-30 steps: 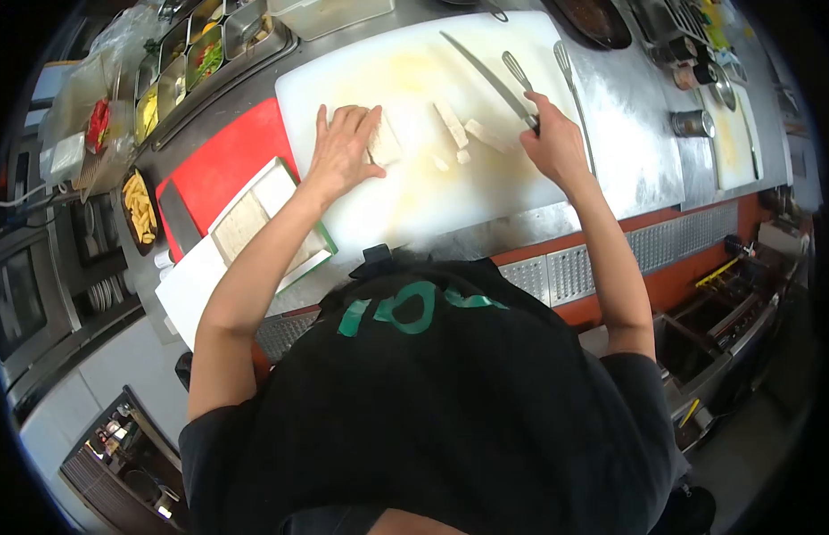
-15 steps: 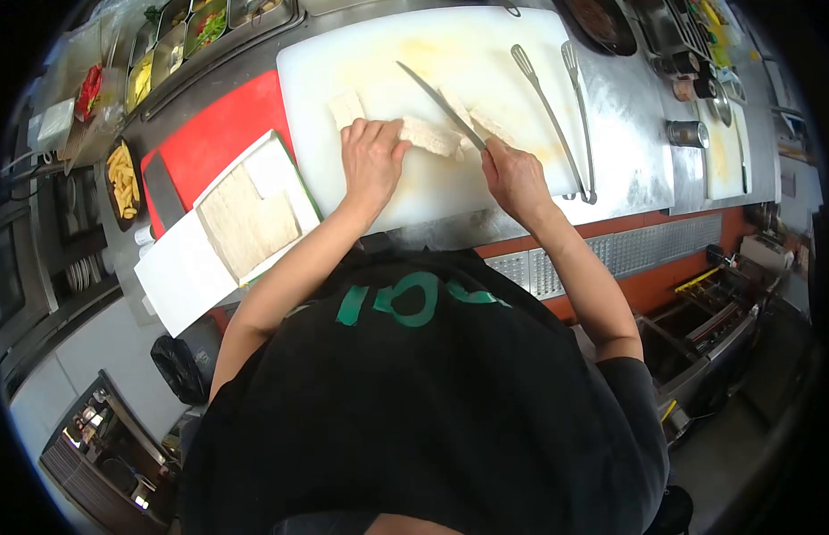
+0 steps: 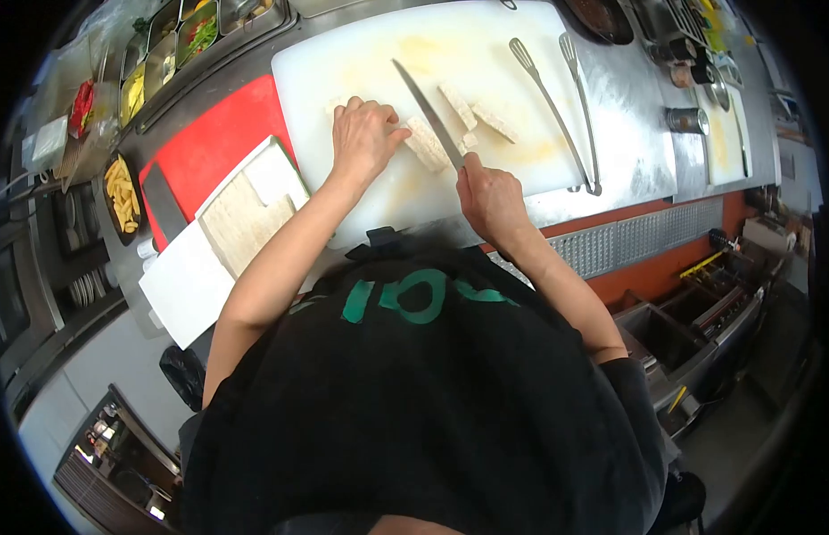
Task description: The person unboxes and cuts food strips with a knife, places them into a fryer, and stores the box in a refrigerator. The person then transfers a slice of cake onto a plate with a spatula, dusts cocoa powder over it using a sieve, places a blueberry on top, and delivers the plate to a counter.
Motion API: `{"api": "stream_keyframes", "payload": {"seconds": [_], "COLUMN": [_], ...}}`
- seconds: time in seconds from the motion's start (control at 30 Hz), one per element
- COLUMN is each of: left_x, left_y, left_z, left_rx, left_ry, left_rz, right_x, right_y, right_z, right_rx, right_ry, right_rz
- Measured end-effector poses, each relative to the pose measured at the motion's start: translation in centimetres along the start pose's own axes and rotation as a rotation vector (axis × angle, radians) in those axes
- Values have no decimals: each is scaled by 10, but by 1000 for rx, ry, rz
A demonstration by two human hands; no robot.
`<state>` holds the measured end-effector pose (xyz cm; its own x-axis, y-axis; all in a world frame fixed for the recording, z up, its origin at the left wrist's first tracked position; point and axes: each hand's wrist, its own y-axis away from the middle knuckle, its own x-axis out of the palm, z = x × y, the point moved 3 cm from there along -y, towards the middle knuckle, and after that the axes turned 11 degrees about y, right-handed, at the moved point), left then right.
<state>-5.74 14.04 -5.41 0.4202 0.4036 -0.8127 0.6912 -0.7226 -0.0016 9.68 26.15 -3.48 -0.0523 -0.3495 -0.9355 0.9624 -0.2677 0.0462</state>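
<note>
My right hand [image 3: 493,201] grips a long kitchen knife [image 3: 423,102], its blade slanting up and left over the white cutting board [image 3: 343,67]. Just left of the blade lies a pale, grainy strip [image 3: 423,144] of food, of a kind I cannot make out. To the right of the blade are two more strips [image 3: 494,123] and a small cut bit [image 3: 469,142]. My left hand [image 3: 365,138] is above the board, left of the nearest strip, fingers bent and thumb apart. Its fingers mostly cover another pale piece at the left.
An opened white carton [image 3: 189,281] with a pale slab [image 3: 240,223] overlaps a red board [image 3: 222,125] on the left. Two long slotted utensils [image 3: 552,111] lie on the right side of the white board. Beyond are fries [image 3: 122,196] and metal food pans [image 3: 160,67].
My left hand has lifted off the strip and shifted slightly up and left. The knife hand has moved a little left and down. The near strip now lies more slanted.
</note>
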Motion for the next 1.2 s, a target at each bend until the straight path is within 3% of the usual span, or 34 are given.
{"api": "stream_keyframes", "payload": {"seconds": [0.07, 0.1, 0.27, 0.53, 1.2], "left_x": [-3, -6, -1, 9, 3], "left_y": [3, 2, 27, 20, 12], "left_z": [-3, -7, -8, -4, -6], "left_rx": [115, 124, -186, -192, -204], "left_ry": [5, 14, 92, 115, 132], "left_rz": [-240, -245, -89, -67, -3], "right_x": [5, 5, 9, 9, 17], "right_y": [7, 7, 10, 9, 10], "right_z": [5, 6, 8, 17, 16], "right_rx": [-21, -39, -71, -28, -34], "right_ry": [51, 128, 272, 323, 364], "right_rz": [-13, -13, 69, 246, 270]}}
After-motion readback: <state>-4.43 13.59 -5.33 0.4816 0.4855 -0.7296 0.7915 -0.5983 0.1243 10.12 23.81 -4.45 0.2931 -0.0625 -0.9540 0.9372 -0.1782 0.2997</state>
